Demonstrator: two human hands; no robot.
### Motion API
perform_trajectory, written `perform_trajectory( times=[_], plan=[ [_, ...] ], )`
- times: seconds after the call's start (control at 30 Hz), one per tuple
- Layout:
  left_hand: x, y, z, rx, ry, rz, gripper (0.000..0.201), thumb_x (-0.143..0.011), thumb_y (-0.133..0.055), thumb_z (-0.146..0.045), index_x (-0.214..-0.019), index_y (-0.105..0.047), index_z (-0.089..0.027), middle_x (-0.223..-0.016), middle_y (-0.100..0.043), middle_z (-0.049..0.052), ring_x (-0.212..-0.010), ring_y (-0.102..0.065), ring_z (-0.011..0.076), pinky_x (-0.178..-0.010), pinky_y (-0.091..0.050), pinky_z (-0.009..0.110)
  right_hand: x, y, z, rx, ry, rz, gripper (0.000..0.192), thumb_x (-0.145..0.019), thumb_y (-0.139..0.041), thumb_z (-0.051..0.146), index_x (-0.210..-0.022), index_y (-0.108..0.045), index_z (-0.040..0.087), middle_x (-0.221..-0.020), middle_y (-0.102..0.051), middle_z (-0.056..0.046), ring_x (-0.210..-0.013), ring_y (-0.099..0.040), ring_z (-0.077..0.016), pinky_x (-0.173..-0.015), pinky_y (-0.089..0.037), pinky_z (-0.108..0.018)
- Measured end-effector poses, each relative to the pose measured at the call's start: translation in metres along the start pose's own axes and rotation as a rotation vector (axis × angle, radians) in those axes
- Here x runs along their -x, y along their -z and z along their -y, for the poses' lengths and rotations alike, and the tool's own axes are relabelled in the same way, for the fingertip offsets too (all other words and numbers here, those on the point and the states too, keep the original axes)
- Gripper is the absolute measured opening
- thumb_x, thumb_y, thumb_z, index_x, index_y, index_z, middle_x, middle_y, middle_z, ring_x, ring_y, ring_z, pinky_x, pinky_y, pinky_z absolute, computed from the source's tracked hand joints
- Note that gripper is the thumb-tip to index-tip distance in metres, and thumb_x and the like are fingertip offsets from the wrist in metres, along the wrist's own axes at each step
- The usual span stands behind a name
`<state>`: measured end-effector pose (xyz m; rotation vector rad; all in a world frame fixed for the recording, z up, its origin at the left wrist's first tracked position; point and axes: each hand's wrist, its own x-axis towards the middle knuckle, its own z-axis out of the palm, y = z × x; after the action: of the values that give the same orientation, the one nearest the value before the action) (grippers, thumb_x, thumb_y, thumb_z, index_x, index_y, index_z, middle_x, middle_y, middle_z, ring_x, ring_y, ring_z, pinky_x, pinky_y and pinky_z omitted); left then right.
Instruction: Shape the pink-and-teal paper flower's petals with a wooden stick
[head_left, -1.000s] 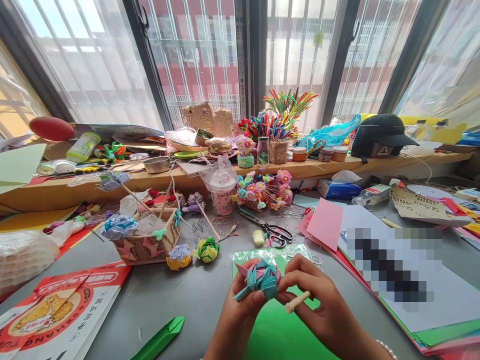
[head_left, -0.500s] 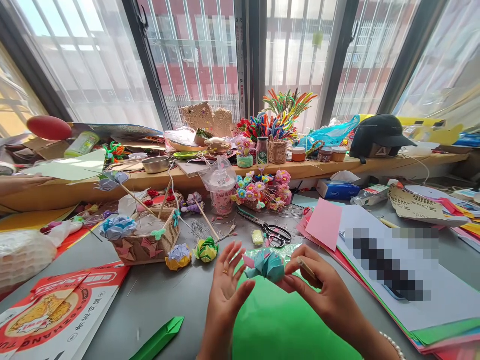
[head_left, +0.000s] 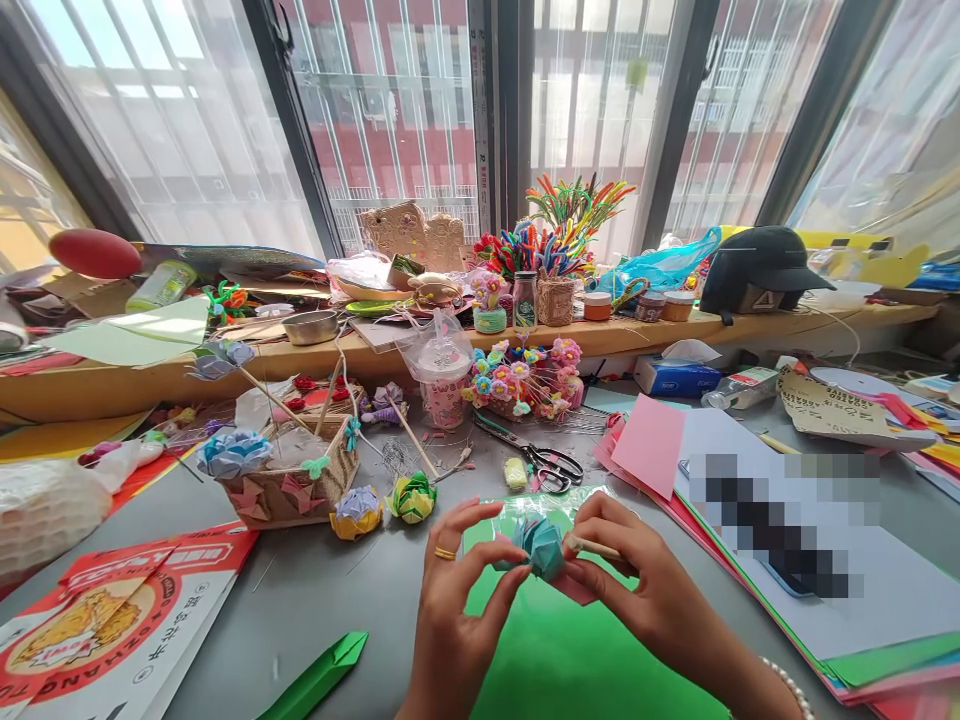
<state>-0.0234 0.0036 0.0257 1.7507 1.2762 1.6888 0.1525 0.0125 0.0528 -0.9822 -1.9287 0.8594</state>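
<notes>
Both hands meet over a green paper sheet (head_left: 555,660) on the grey table (head_left: 360,590). Between them sits a folded paper flower (head_left: 538,545), teal with pink parts. My left hand (head_left: 457,590), a gold ring on one finger, pinches the flower's left side with thumb and fingertips. My right hand (head_left: 637,585) holds its right side and also has a thin wooden stick (head_left: 596,547) under the fingers, its tip touching the flower.
Scissors (head_left: 544,462) lie just beyond the hands. To the left stand a woven basket (head_left: 289,485) of paper flowers and two loose folded flowers (head_left: 386,503). Stacked coloured paper (head_left: 787,540) fills the right. A green folded strip (head_left: 319,680) lies at front left. The cluttered sill (head_left: 450,345) runs behind.
My left hand let go of the flower and opened half a second ago, and now its fingers have closed on the flower again. The flower has turned in my hands.
</notes>
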Motion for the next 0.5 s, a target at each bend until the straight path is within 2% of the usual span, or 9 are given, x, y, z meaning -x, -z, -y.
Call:
perform_trajectory(
  times=[0.23, 0.5],
  plan=[
    [0.004, 0.001, 0.005, -0.134, -0.102, 0.122, 0.012, -0.075, -0.058, -0.014, -0.072, -0.061, -0.025, -0.111, -0.056, 0.004, -0.112, -0.041, 0.0256, -0.094, -0.029, 0.04, 0.001, 0.0, -0.004, 0.001, -0.004, 0.005, 0.011, -0.086, -0.051, 0.022, -0.079, -0.058, 0.019, -0.082, -0.046, -0.002, -0.074, -0.05, -0.0146, -0.065, -0.041, -0.025],
    [0.003, 0.001, 0.01, -0.219, -0.217, 0.105, 0.014, -0.076, -0.059, -0.014, -0.082, -0.06, -0.026, -0.113, -0.053, 0.004, -0.113, -0.04, 0.0248, -0.096, -0.029, 0.038, 0.0, 0.0, -0.003, 0.005, 0.055, 0.0, 0.011, -0.085, -0.052, 0.017, -0.076, -0.059, 0.019, -0.08, -0.047, -0.001, -0.074, -0.05, -0.014, -0.067, -0.041, -0.024]
  ],
)
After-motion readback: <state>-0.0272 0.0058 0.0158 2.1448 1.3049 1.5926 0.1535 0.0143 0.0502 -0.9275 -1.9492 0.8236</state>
